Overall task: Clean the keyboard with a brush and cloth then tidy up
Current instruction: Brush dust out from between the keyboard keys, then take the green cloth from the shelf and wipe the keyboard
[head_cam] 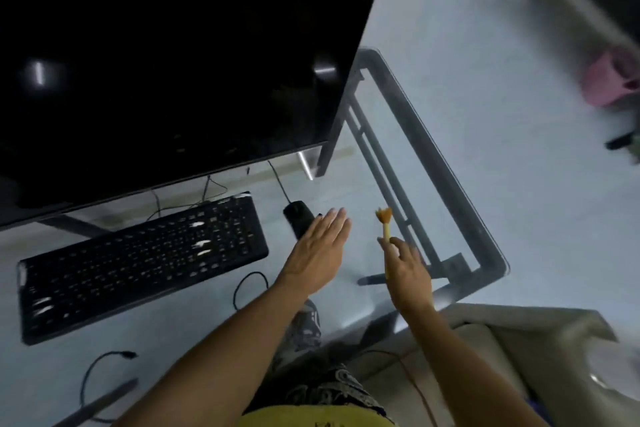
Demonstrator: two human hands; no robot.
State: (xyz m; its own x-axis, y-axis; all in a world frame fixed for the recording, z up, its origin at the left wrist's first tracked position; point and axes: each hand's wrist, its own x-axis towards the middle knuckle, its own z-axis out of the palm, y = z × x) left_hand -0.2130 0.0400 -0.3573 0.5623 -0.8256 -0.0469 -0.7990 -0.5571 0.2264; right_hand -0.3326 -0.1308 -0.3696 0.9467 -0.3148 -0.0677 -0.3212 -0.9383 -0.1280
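Note:
A black keyboard (138,263) lies at an angle on the glass desk (485,246), below a large dark monitor (166,55). My right hand (407,274) grips a small brush (385,224) by its pale handle, orange bristles pointing up, to the right of the keyboard. My left hand (320,250) hovers flat with fingers stretched out, partly covering a black mouse (298,215). No cloth is in sight.
Loose black cables (247,284) curl on the desk near its front edge. The glass corner (498,263) sits right of my right hand. A pink container (609,83) stands on the floor at far right; a grey seat (519,350) is at lower right.

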